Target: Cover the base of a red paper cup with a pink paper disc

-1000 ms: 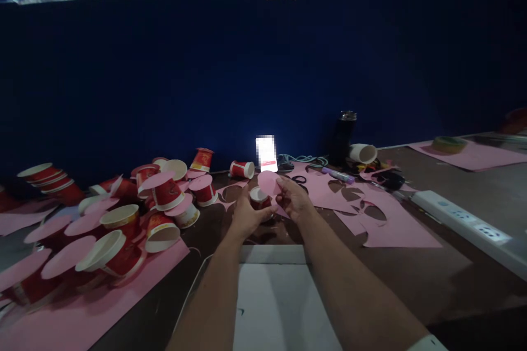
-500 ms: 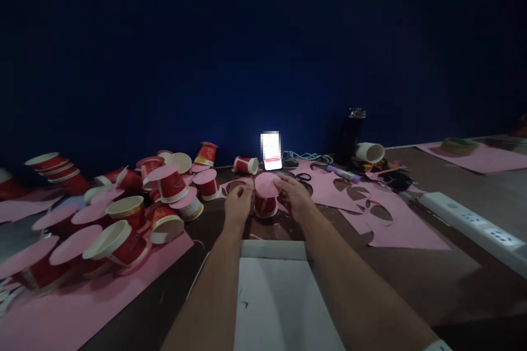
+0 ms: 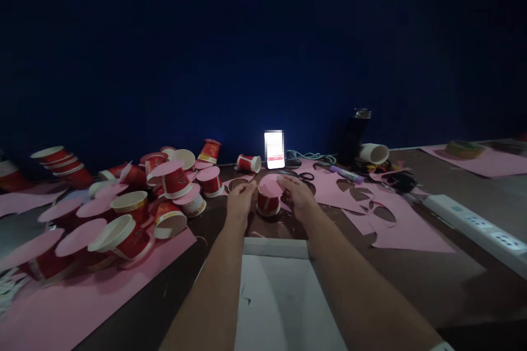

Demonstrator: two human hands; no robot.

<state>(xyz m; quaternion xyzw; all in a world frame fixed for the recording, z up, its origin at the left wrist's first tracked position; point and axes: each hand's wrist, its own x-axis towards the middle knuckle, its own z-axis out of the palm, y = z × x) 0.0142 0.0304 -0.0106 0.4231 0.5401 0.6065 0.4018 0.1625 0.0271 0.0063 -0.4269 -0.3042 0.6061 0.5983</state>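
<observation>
A red paper cup [image 3: 268, 206] stands upside down on the brown table in front of me. On its upturned base lies a pink paper circle [image 3: 272, 185], wider than the cup. My right hand [image 3: 300, 197] pinches the right edge of the circle between thumb and fingers. At the left edge my left hand [image 3: 241, 204] has its fingers pressed together, close to the paper; whether they grip it is hard to see. Just nearer to me lies a white box or board [image 3: 275, 285], partly under my forearms.
Many red cups, several topped with pink circles [image 3: 81, 237], crowd the left on a pink sheet [image 3: 135, 290]. Behind stand a lit phone [image 3: 275, 149] and a dark bottle [image 3: 354, 137]. Scissors [image 3: 307, 176], cut pink paper [image 3: 411, 230] and a power strip [image 3: 477, 230] lie rightward.
The whole view has shifted slightly, so everything sits a little further right. My left fingertips look slightly further from the circle's edge; the right hand still pinches it.
</observation>
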